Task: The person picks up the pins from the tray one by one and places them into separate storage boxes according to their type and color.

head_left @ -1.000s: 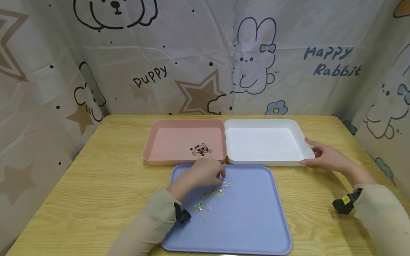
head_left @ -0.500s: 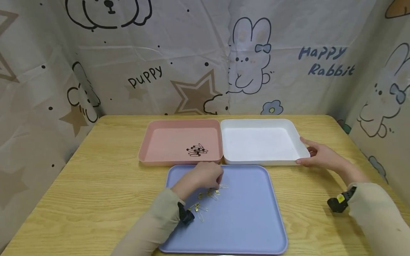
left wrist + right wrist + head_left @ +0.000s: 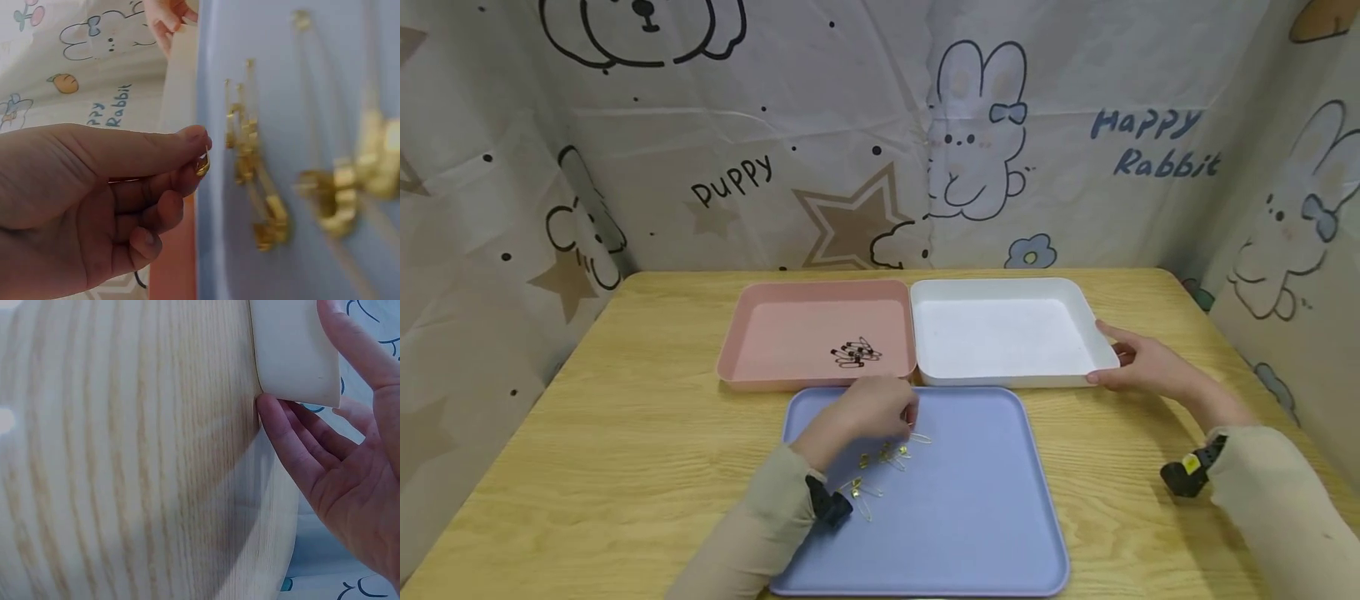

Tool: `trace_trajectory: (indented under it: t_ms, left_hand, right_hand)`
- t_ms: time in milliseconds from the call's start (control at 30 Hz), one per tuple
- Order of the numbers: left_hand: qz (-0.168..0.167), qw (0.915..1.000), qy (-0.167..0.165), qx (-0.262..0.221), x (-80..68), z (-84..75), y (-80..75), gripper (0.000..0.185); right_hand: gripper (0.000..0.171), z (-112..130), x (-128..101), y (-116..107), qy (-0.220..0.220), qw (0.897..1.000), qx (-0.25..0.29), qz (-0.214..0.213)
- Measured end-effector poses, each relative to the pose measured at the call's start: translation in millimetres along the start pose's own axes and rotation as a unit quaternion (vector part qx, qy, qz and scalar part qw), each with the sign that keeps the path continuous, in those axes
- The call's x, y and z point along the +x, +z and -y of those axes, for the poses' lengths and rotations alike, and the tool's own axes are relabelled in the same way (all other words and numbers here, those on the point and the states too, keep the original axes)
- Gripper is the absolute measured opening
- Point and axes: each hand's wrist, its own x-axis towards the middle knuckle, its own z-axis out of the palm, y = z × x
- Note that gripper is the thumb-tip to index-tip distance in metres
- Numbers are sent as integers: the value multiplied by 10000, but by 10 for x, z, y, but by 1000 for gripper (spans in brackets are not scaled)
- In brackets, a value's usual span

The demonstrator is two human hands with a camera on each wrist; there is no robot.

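In the head view my left hand (image 3: 868, 408) is over the upper left of the blue tray (image 3: 962, 517). Its thumb and index finger pinch a gold safety pin (image 3: 203, 167); only the pin's gold end shows in the left wrist view. Several gold safety pins (image 3: 891, 454) lie below that hand on the blue tray, in loose clusters. My right hand (image 3: 1157, 367) grips the front right corner of the white tray (image 3: 1007, 333), thumb at the front and fingers along the side. Inside the white tray nothing is seen.
The pink tray (image 3: 775, 333) stands left of the white one, their sides touching. Black safety pins (image 3: 856, 353) lie in a pile near its front right. All three trays rest on a wooden table (image 3: 625, 450), with a printed cloth (image 3: 850, 100) hanging behind.
The whole head view has shifted slightly, so everything appears further left. My left hand dipped to the pins and has come up a little. The right hand stays at the white tray.
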Motion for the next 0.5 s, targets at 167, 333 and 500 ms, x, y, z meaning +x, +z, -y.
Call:
trace_trajectory:
  t_ms: [167,333,500]
  left_hand:
    - [-285,9995,135,-38,46,23,-63,8]
    - [-397,9989,195,-138,172,0,-133,7]
    - [-559,9979,187,-262,343,-56,-225,6]
  right_hand:
    - [102,21,31,7,-29,10000,-14,8]
    - [102,13,38,16,-33,10000,60,14]
    - [102,-3,9,6,-51,10000,78,-12]
